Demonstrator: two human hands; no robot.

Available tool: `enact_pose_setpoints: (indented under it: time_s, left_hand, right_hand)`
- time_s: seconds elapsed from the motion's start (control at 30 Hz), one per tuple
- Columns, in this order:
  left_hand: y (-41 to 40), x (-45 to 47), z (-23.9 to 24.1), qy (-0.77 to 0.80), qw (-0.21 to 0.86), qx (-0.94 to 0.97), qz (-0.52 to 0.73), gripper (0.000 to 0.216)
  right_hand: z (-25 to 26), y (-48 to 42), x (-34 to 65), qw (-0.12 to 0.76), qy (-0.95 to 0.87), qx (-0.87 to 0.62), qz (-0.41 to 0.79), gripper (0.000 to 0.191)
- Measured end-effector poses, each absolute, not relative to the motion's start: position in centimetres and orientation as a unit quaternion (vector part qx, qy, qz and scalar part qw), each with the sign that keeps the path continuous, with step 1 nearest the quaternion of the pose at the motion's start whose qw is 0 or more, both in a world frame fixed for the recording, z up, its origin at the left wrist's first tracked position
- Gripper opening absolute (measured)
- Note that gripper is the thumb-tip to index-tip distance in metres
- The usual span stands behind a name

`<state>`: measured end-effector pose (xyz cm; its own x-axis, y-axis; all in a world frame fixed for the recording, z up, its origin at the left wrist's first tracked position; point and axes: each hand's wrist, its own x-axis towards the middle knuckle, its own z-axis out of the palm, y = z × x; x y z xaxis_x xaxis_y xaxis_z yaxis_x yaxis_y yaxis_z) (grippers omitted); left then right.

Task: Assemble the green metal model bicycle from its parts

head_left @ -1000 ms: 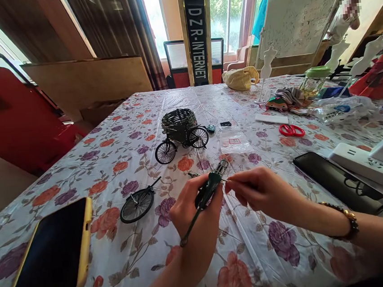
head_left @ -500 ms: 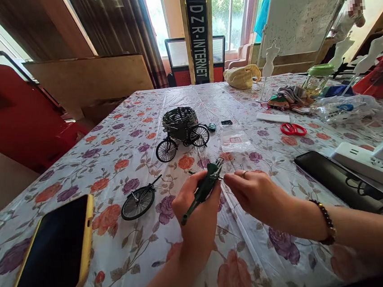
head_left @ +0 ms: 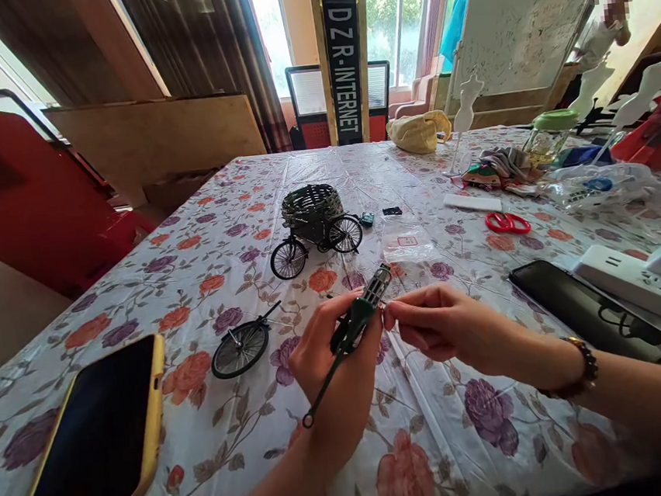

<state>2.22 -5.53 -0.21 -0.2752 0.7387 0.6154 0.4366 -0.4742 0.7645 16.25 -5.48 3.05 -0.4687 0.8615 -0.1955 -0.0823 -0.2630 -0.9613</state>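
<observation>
My left hand is closed around a dark green model bicycle part with a slatted rack at its upper end and a thin stem with a small ring pointing down toward me. Thumb and fingertips of my right hand pinch close against the part's right side; whatever lies between them is too small to make out. Left of my hands, a model bicycle wheel with a dark fork lies on the cloth. Beyond stands a small black model bicycle, a woven basket behind it.
A yellow-cased phone lies at the left, a dark phone beside a white power strip at the right. Red scissors, a clear plastic bag and a lidded jar are farther back. A person is near the whiteboard.
My left hand has turned the green part, so its rack shows more fully and its stem points lower. My right fingers stay at its side with a slightly altered pinch.
</observation>
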Motion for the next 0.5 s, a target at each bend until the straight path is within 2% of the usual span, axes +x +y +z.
enact_pose_setpoints:
  time_s: [0.07, 0.17, 0.27, 0.33, 0.4, 0.5]
  left_hand:
    - [-5.6, 2.2, -0.2, 0.497, 0.108, 0.591, 0.626, 0.016]
    - [-5.6, 2.1, -0.3, 0.491, 0.095, 0.599, 0.626, 0.017]
    - [-5.5, 2.1, -0.3, 0.481, 0.08, 0.616, 0.619, 0.02]
    - [-5.5, 2.0, -0.3, 0.487, 0.07, 0.622, 0.609, 0.02]
    - [-5.5, 2.0, -0.3, 0.497, 0.067, 0.624, 0.6, 0.02]
    - [-5.5, 2.0, -0.3, 0.504, 0.084, 0.62, 0.596, 0.018]
  right_hand:
    - [3.2, -5.8, 16.1, 0.344, -0.614, -0.445, 0.554, 0.033]
    - [2.9, -6.2, 16.1, 0.328, -0.756, -0.492, 0.281, 0.034]
    - [2.0, -6.3, 16.3, 0.289, -0.838, -0.462, 0.026, 0.023]
    - [1.3, -6.2, 16.3, 0.246, -0.863, -0.426, -0.117, 0.029]
    - [1.0, -6.2, 16.1, 0.225, -0.866, -0.411, -0.177, 0.032]
    - [1.4, -6.2, 15.7, 0.281, -0.841, -0.458, -0.065, 0.024]
